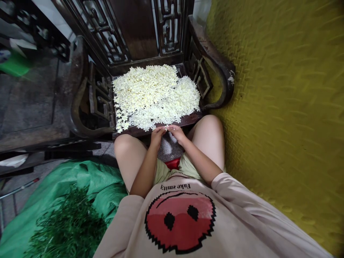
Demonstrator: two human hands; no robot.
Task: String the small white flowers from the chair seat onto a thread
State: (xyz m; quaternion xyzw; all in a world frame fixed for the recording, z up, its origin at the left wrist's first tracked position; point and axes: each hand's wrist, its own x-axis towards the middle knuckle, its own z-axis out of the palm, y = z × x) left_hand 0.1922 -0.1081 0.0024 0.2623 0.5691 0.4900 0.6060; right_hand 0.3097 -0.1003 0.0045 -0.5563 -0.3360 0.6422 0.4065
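My left hand (158, 135) and my right hand (176, 133) meet at the front edge of the chair seat, fingertips pinched close together. Between them shows a small white flower (166, 128), partly covered by the fingers. Just beyond my hands, a wide layer of white and pale yellow flowers (150, 87) covers most of the dark wooden chair's seat (129, 132). A few blossoms lie looser at its front left corner. Whether any thread or needle is in my fingers is too small to tell.
Curved wooden armrests (227, 77) flank the seat. A yellow textured sheet (282, 118) rises on the right. At lower left, green leafy stems (71, 225) lie on a green plastic sack (88, 173). A dark wooden table (29, 104) with a bright green item (16, 63) stands left.
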